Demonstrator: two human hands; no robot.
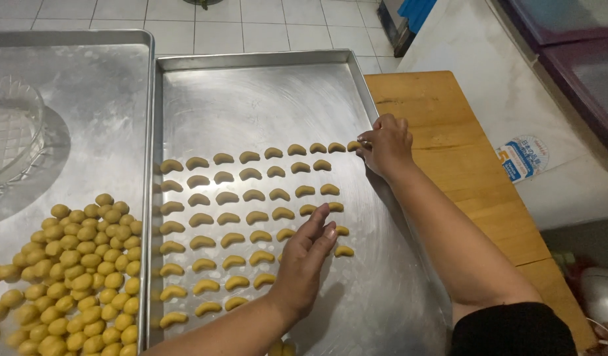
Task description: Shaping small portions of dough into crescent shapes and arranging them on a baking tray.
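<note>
Two hands: right hand (385, 146) pinches end crescent (353, 146) (top row); left hand (306, 259) hovers.

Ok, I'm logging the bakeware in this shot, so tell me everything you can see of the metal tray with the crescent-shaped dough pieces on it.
The metal tray is a large rectangular pan of scratched, dull silver metal with a low raised rim. It lies flat beside a second tray, edges close together, partly on a wooden board. Its far half is bare; the near half carries rows of yellow crescent dough pieces. The right hand is at the top row's end by the right rim; the left hand is over the middle rows.
</note>
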